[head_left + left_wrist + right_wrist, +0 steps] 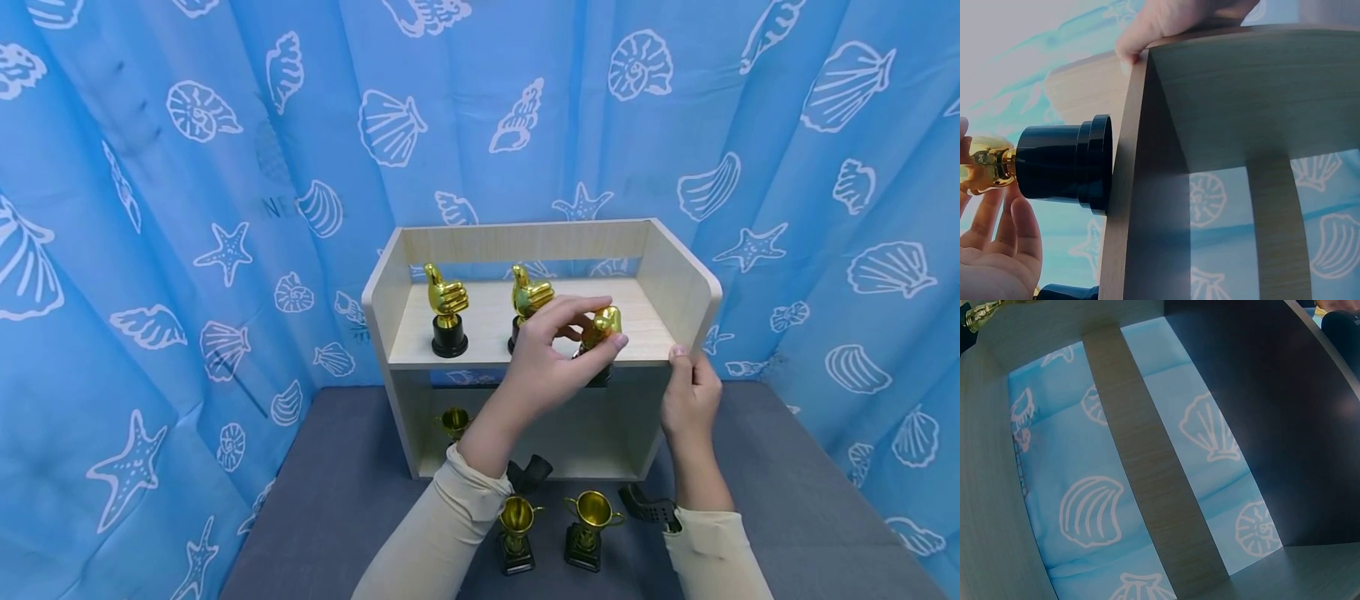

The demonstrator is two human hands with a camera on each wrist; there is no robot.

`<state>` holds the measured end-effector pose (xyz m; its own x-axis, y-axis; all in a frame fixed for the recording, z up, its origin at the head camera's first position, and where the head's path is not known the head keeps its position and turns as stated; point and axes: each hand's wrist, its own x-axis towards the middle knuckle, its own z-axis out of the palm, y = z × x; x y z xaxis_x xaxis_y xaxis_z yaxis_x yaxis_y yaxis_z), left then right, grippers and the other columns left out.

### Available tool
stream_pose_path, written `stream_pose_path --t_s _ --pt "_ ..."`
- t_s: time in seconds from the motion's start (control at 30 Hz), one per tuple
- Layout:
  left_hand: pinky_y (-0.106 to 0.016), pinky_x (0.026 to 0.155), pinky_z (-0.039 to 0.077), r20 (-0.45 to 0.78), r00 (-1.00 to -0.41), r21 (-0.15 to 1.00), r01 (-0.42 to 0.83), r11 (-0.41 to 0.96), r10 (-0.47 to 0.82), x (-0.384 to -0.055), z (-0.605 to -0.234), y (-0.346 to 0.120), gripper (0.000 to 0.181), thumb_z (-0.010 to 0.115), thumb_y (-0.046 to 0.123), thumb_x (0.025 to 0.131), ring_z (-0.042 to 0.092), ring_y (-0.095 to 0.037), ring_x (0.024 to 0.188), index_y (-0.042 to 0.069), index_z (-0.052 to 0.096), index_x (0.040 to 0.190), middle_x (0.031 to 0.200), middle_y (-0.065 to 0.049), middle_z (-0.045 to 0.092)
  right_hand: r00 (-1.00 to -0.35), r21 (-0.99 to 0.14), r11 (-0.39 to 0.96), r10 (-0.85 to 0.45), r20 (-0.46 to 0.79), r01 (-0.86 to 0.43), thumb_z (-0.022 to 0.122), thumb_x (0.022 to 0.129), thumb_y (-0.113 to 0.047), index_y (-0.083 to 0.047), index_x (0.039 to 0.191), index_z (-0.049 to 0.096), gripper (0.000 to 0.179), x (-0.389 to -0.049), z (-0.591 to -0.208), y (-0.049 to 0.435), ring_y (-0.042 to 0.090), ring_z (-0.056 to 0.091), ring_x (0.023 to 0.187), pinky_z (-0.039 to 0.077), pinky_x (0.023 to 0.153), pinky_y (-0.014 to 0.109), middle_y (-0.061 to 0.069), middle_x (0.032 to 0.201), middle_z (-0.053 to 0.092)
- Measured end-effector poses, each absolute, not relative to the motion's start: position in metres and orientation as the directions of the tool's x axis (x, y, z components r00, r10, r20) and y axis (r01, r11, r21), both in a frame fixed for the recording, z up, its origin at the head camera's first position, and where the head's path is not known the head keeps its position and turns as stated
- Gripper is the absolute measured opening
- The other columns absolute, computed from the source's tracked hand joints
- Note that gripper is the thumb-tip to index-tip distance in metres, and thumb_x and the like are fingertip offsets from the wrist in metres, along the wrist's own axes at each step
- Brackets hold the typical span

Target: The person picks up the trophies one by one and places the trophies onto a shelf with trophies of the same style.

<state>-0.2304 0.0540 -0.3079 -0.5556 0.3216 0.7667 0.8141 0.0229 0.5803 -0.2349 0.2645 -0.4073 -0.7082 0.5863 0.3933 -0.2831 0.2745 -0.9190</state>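
Note:
My left hand [551, 350] pinches a gold thumbs-up trophy [604, 322] by its gold top, at the front right of the upper shelf board. In the left wrist view the trophy's black base [1060, 162] is at the board's front edge; whether it touches cannot be told. My right hand [692, 400] holds the right side of the wooden shelf unit [678, 275], thumb on the front edge. Left of the held trophy, two more thumbs-up trophies stand on the upper board: one at the left [448, 312], another in the middle [528, 293], partly hidden by my left hand.
A gold cup trophy [454, 422] stands in the lower compartment at the left. Two cup trophies, one left [517, 533] and one right [587, 529], stand on the dark table [315, 500] before the unit. A blue shell-print curtain [480, 108] hangs behind.

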Motion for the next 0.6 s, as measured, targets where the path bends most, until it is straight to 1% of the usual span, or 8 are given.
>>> stream_pose_path --t_s 0.1,0.23,0.3,0.43,0.5,0.6 --pt "-0.024 0.087 0.061 0.767 -0.555 0.581 0.814 0.021 0.32 -0.2306 -0.3086 0.0547 0.042 0.081 0.013 0.094 0.069 -0.011 0.1 0.007 0.07 0.135 0.124 -0.01 0.071 -0.716 -0.923 0.258 0.584 0.383 -0.284 0.046 0.11 -0.032 -0.004 0.144 0.064 0.047 -0.2353 -0.4076 0.2647 0.025 0.059 0.129 0.04 0.12 0.059 0.018 0.152 0.061" --pt "-0.024 0.087 0.06 0.764 -0.564 0.588 0.809 0.023 0.313 -0.2314 -0.3095 0.0561 0.041 0.081 0.013 0.094 0.07 -0.012 0.101 0.007 0.071 0.133 0.123 -0.01 0.071 -0.719 -0.927 0.254 0.586 0.373 -0.275 0.045 0.11 -0.033 -0.004 0.145 0.063 0.049 -0.2351 -0.4068 0.2643 0.028 0.058 0.131 0.04 0.12 0.061 0.016 0.153 0.06" --pt "-0.024 0.087 0.06 0.764 -0.565 0.589 0.808 0.022 0.31 -0.2319 -0.3098 0.0569 0.04 0.081 0.014 0.095 0.071 -0.012 0.1 0.008 0.071 0.133 0.122 -0.009 0.071 -0.716 -0.926 0.258 0.589 0.376 -0.274 0.045 0.11 -0.033 -0.004 0.144 0.064 0.048 -0.235 -0.4065 0.2642 0.026 0.058 0.129 0.041 0.119 0.059 0.015 0.152 0.061" --pt "-0.024 0.087 0.06 0.772 -0.562 0.582 0.813 0.024 0.298 -0.2336 -0.3098 0.0587 0.037 0.08 0.014 0.096 0.07 -0.013 0.099 0.009 0.072 0.131 0.12 -0.009 0.071 -0.705 -0.92 0.275 0.592 0.391 -0.279 0.047 0.11 -0.032 -0.003 0.141 0.066 0.047 -0.2351 -0.4064 0.2642 0.014 0.059 0.122 0.044 0.113 0.051 0.015 0.148 0.064" --pt "-0.024 0.087 0.06 0.774 -0.562 0.581 0.814 0.026 0.291 -0.234 -0.3097 0.0595 0.036 0.08 0.014 0.096 0.07 -0.013 0.098 0.009 0.072 0.13 0.12 -0.009 0.071 -0.702 -0.919 0.277 0.593 0.394 -0.281 0.047 0.11 -0.031 -0.003 0.14 0.067 0.046 -0.2351 -0.4065 0.2641 0.011 0.059 0.12 0.044 0.112 0.051 0.015 0.147 0.065" --pt "-0.023 0.086 0.06 0.777 -0.56 0.576 0.817 0.034 0.286 -0.234 -0.3101 0.0601 0.036 0.08 0.014 0.096 0.07 -0.012 0.098 0.009 0.072 0.13 0.119 -0.008 0.071 -0.704 -0.921 0.274 0.594 0.39 -0.279 0.046 0.11 -0.032 -0.003 0.14 0.067 0.046 -0.2355 -0.4068 0.2643 0.01 0.058 0.119 0.045 0.112 0.051 0.015 0.147 0.065"
